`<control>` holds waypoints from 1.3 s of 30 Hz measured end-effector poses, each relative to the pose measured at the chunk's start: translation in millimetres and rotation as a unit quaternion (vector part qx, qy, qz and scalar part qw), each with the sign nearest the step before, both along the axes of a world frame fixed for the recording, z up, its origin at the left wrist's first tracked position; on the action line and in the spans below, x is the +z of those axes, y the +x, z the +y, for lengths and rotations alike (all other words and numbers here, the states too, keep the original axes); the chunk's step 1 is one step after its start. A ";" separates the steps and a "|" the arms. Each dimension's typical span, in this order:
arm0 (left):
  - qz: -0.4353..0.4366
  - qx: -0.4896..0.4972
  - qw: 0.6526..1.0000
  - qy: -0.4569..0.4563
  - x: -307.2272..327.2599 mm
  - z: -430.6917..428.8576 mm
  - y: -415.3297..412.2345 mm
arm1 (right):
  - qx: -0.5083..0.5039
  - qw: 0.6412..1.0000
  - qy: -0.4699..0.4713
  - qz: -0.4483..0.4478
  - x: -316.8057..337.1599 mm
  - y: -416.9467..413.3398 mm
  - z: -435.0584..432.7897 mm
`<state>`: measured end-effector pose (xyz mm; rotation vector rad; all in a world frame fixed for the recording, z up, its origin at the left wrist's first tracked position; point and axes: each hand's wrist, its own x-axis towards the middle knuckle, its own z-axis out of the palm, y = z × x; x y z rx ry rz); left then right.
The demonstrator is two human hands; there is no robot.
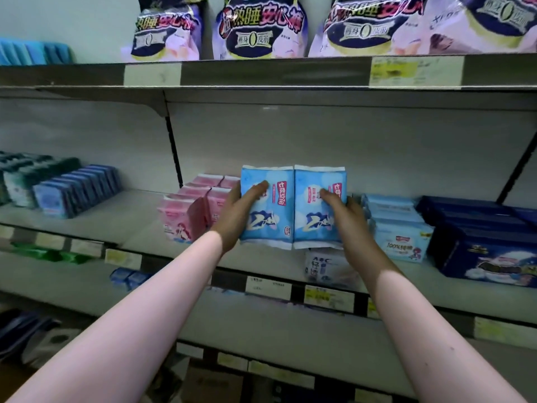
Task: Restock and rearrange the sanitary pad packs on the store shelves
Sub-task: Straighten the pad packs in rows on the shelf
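Note:
Two light blue pad packs stand side by side, lifted in front of the middle shelf (139,225). My left hand (236,218) grips the left blue pack (266,225) from its left side, thumb across the front. My right hand (344,218) grips the right blue pack (312,228) from its right side, thumb on the front. Pink packs (186,216) lie stacked just left of them. Pale blue packs (398,234) sit on the right. A small white pack (325,266) lies on the shelf beneath the held ones.
Dark navy boxes (482,245) fill the shelf's right end, blue and teal packs (75,190) its left end. Large purple bags (258,27) stand on the top shelf. Price labels (328,298) line the shelf edges. Lower shelves hold more packs (130,277).

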<state>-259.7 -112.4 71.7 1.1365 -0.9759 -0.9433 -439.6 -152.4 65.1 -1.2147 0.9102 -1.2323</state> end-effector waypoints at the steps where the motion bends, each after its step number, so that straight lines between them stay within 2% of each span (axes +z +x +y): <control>1: -0.004 -0.007 1.000 -0.001 -0.4 -0.2 4.2 | -0.002 1.000 -0.001 0.005 -0.9 2.7 0.1; 5: -0.017 -0.036 0.999 -0.013 0.3 -3.6 18.3 | -0.016 1.000 -0.006 0.004 -0.9 14.3 2.5; 11: 0.036 -0.064 0.997 0.006 2.2 -15.3 30.5 | -0.035 0.999 -0.002 0.000 -0.9 26.3 0.3; 18: 0.051 -0.015 0.999 -0.006 0.5 -33.3 37.4 | -0.068 0.997 0.018 -0.010 -2.3 34.3 -14.9; 23: 0.133 0.043 0.990 -0.031 -13.9 -48.7 44.7 | -0.117 0.992 0.032 -0.041 -3.9 32.7 -30.9; 29: 0.213 0.106 0.971 0.006 -54.4 -78.2 42.7 | -0.130 0.990 0.028 -0.040 -9.4 24.3 -40.3; 36: 0.364 0.095 0.926 0.027 -82.3 -97.2 16.1 | -0.139 0.990 0.019 -0.020 -16.0 26.7 -47.4; 39: 0.402 0.098 0.909 0.052 -90.6 -105.0 5.6 | -0.138 0.990 0.010 -0.009 -17.6 28.3 -51.1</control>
